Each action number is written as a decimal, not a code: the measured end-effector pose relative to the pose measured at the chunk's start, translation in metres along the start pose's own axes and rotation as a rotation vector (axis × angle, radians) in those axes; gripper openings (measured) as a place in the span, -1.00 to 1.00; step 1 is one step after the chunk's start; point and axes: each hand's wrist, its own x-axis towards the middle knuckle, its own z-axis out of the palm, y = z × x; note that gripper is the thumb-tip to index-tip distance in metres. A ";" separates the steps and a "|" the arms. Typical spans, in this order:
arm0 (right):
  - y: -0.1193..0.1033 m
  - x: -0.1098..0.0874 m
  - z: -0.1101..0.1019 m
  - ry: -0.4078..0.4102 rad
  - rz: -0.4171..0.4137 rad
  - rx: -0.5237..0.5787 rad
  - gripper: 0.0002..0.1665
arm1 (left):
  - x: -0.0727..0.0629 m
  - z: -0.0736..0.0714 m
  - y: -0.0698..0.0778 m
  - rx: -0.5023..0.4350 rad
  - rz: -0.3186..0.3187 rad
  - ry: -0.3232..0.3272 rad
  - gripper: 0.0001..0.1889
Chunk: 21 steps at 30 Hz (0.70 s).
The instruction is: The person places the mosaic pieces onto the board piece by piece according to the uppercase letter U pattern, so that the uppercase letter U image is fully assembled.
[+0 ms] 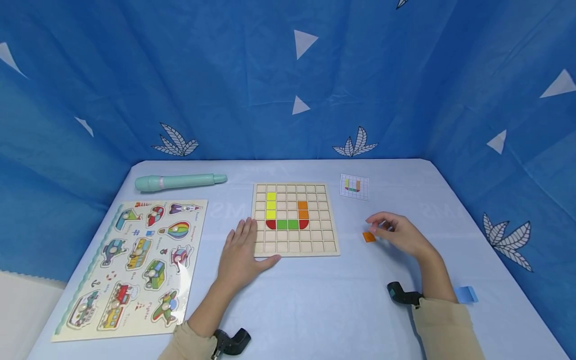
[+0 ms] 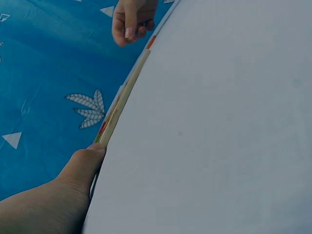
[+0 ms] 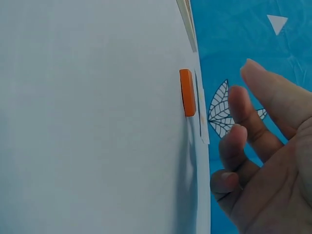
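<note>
A wooden grid board (image 1: 315, 245) lies on the table in the head view, with yellow, red, green and orange tiles forming a U shape. My left hand (image 1: 239, 257) rests at its left edge, fingers extended and thumb along the near edge. In the left wrist view the thumb (image 2: 87, 158) touches the board's side. To the right of the board, an orange square tile (image 1: 369, 237) lies on the table. My right hand (image 1: 402, 234) hovers just above it, fingers loosely bent and holding nothing. The right wrist view shows a gap between the orange tile (image 3: 187, 92) and the fingers.
A small pattern card (image 1: 354, 187) with a printed U lies behind the tile. On the left are a vehicle picture puzzle (image 1: 189, 280) and a mint-green, microphone-like stick (image 1: 180, 182). A blue piece (image 1: 466, 294) lies beside the right forearm. A blue curtain (image 1: 252, 80) surrounds the table.
</note>
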 end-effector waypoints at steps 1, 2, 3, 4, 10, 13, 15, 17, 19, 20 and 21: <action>0.000 0.000 0.000 -0.002 0.001 0.000 -0.69 | 0.000 0.000 0.000 0.000 0.000 0.000 0.24; 0.001 -0.001 0.001 -0.003 0.002 0.001 -0.69 | 0.000 0.000 0.000 0.001 0.000 0.000 0.24; 0.001 -0.001 0.001 -0.005 0.003 -0.001 -0.69 | 0.000 0.000 0.000 0.001 -0.001 -0.001 0.24; 0.001 -0.001 0.002 -0.007 0.005 -0.001 -0.69 | 0.000 0.000 0.000 0.001 -0.001 -0.002 0.24; 0.005 -0.001 0.004 -0.010 0.019 -0.013 -0.71 | 0.000 0.000 0.000 -0.001 -0.003 -0.005 0.24; 0.007 0.000 0.004 -0.012 0.021 -0.015 -0.72 | 0.000 0.000 0.000 0.000 -0.003 -0.004 0.24; 0.008 0.000 0.005 -0.015 0.021 -0.013 -0.72 | 0.000 0.000 0.000 0.000 -0.003 -0.004 0.24; 0.009 0.000 0.005 -0.017 0.020 -0.017 -0.72 | 0.000 0.000 0.000 0.001 -0.002 -0.004 0.24; 0.009 0.000 0.005 -0.017 0.017 -0.020 -0.72 | 0.000 0.000 0.000 0.002 -0.002 -0.003 0.24; 0.010 0.000 0.005 -0.017 0.014 -0.021 -0.72 | 0.000 0.000 0.000 0.002 -0.001 -0.002 0.24; 0.010 0.000 0.005 -0.019 0.011 -0.021 -0.72 | 0.000 0.000 0.000 0.003 0.000 -0.001 0.24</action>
